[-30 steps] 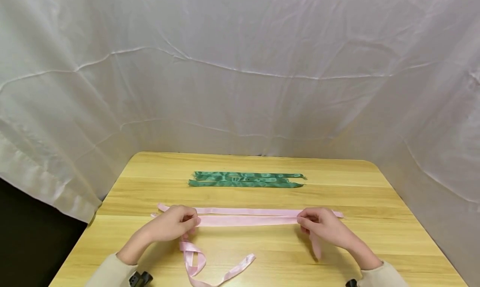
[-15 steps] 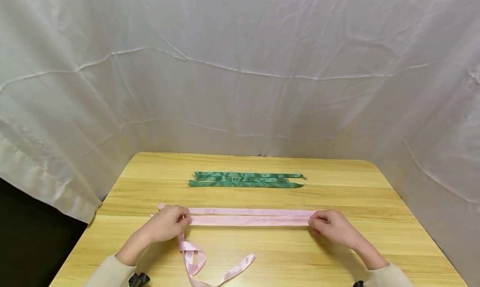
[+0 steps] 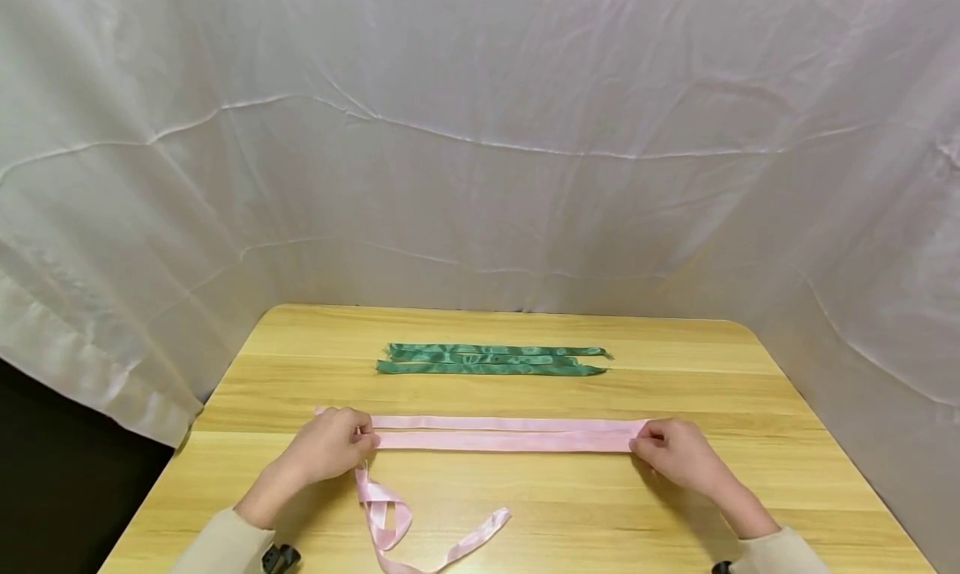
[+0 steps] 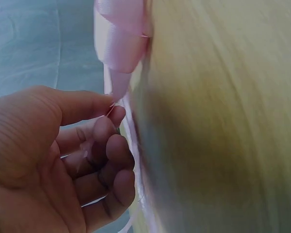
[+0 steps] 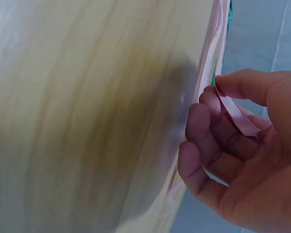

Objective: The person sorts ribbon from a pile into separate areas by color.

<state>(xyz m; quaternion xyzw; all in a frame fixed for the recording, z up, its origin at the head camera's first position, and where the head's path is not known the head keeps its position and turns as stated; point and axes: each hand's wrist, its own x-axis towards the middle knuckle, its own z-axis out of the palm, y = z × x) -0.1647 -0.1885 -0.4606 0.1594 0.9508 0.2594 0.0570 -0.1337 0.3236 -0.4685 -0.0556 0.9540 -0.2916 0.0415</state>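
My left hand (image 3: 326, 446) pinches the left part of a taut pink ribbon (image 3: 502, 441) between thumb and index finger. At its right end, my right hand (image 3: 678, 453) pinches the same ribbon; in the right wrist view a short ribbon tail (image 5: 238, 115) with a cut end lies against the curled fingers. Just behind runs a second pink ribbon (image 3: 480, 422), roughly parallel, its ends partly hidden by the hands. A twisted length of pink ribbon (image 3: 401, 520) loops toward me from below the left hand. Whether it joins the held ribbon I cannot tell.
Several green ribbons (image 3: 491, 360) lie side by side farther back on the wooden table (image 3: 675, 357). Pale fabric (image 3: 480, 141) hangs behind the table and at both sides. A dark area (image 3: 60, 474) shows beyond the left edge.
My right hand has slid right along the ribbon toward its end, and the tail hanging below it has shortened out of sight. The left hand has shifted slightly left. Green ribbons unchanged.
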